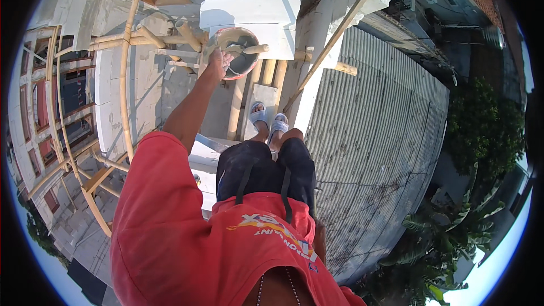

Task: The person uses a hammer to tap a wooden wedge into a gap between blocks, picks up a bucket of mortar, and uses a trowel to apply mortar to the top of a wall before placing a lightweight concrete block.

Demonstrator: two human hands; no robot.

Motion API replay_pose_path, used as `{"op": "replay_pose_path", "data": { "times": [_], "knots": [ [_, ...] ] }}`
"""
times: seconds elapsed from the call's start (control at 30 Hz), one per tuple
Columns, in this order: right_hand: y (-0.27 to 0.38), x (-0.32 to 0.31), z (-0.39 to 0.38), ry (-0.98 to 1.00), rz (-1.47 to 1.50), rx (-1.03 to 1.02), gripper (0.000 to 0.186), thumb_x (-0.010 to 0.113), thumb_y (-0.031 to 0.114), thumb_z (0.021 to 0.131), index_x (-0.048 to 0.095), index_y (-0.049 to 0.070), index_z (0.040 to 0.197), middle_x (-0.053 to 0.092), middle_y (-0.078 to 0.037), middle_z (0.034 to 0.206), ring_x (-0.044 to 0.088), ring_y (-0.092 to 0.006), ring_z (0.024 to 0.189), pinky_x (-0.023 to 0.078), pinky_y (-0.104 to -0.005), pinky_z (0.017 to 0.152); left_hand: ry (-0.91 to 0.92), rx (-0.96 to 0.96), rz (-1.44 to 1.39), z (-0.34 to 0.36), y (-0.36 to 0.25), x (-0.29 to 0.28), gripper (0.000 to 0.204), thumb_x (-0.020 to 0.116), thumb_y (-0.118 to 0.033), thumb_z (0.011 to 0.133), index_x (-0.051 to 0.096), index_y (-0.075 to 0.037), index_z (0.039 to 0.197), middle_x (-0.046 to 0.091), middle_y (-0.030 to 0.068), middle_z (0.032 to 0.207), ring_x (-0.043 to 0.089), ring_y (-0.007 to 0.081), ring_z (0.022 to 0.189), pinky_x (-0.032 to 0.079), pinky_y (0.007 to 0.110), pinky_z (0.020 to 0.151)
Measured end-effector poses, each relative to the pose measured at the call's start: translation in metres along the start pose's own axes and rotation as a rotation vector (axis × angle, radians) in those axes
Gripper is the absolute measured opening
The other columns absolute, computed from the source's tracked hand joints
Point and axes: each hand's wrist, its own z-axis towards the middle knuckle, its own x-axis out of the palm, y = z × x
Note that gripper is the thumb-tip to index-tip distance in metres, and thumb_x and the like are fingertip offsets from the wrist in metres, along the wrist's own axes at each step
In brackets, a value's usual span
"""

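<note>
Gripping the left rim of the bucket (228, 36), the left hand (218, 63) is observed with its fingers curled over the edge; whether its fingertips also touch the tool (258, 49) in the bucket cannot be determined. The right hand is out of view, and its condition cannot be told. The bucket is round, with a reddish outer edge, and contains a wet grey mix (242, 64). The tool's pale handle lies across the bucket's opening and projects past its right rim; its working end is not clear. White blocks (277, 14) are noted behind and to the right of the bucket, which overlaps their near edge in view; whether it rests on them cannot be established. On the near side of the bucket, the wearer's feet, in light blue sandals (258, 114), stand close together beside a narrow board (263, 93) and several bamboo poles (269, 72). A slanting timber (340, 31) passes to the right of the bucket. Farther right of it, a corrugated roof (374, 136) spreads out, with green trees (479, 130) beyond. Well to the left of the bucket, an upright bamboo post (126, 73) crosses horizontal poles in front of pale block walls.
</note>
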Motion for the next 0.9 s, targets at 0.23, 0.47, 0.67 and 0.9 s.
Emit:
{"op": "replay_pose_path", "data": {
  "times": [0.23, 0.47, 0.67, 0.9],
  "knots": [
    [0.012, -0.024, 0.069, -0.049, -0.11, 0.178, 0.061, 0.037, 0.053, 0.104, 0.068, 0.001, 0.094, 0.066, -0.018, 0.072, 0.065, -0.0353, 0.067, 0.047, -0.0489, 0.063, 0.115, 0.168, 0.024, 0.081, -0.052, 0.126, 0.052, 0.053, -0.046, 0.102, 0.052, -0.002, 0.131, 0.061, 0.019, 0.129, 0.065, 0.0296, 0.118, 0.054, 0.026, 0.075],
    [0.181, -0.047, 0.148, -0.031, -0.09, -0.122, 0.053, 0.043, 0.048, 0.105, 0.066, 0.002, 0.092, 0.051, -0.006, 0.057, 0.054, -0.018, 0.051, 0.04, -0.0381, 0.05, 0.089, 0.333, 0.126, 0.134, -0.128, 0.159, 0.039, 0.053, -0.039, 0.101, 0.062, -0.003, 0.113, 0.066, 0.0101, 0.098, 0.068, 0.0226, 0.089, 0.055, 0.032, 0.085],
    [0.298, -0.061, 0.196, 0.162, -0.037, -0.13, 0.047, 0.043, 0.042, 0.106, 0.064, 0.002, 0.093, 0.056, -0.012, 0.069, 0.057, -0.0252, 0.06, 0.043, -0.0421, 0.058, 0.113, 0.327, 0.434, 0.124, -0.129, 0.142, 0.035, 0.05, -0.036, 0.103, 0.063, -0.004, 0.1, 0.062, 0.005, 0.086, 0.066, 0.0192, 0.085, 0.055, 0.033, 0.085],
    [0.411, -0.06, 0.236, 0.368, 0.182, 0.054, 0.044, 0.042, 0.041, 0.108, 0.062, 0.002, 0.101, 0.052, -0.008, 0.068, 0.053, -0.0169, 0.055, 0.043, -0.0354, 0.051, -0.681, 1.104, 1.454, 0.136, -0.112, 0.073, 0.039, 0.055, -0.022, 0.101, 0.06, 0.002, 0.131, 0.064, 0.0197, 0.119, 0.064, 0.0303, 0.105, 0.051, 0.041, 0.093]
  ]
}}
